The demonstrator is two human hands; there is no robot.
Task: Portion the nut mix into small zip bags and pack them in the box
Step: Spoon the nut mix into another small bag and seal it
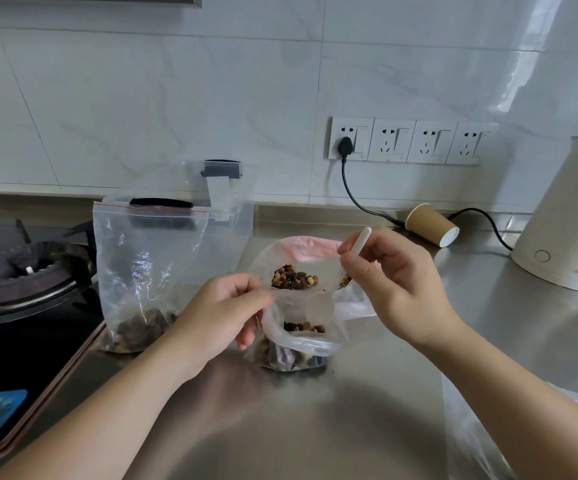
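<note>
1. my left hand (225,310) pinches the small bag (298,327) open; my right hand (389,271) grips a white scoop handle (362,242) over the nut mix (294,280).
2. a slipped rim could scatter nuts across the counter (367,410).
3. the box (225,202) waits behind the zip bag (145,271).

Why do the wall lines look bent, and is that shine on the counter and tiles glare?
Head view: the wide-angle lens bows the tile seams and the socket row; window light glares on the tiles at upper right and sheens the steel counter; the forearms cast soft shadows there; the zip bag glints; the hob at left stays dark.
</note>
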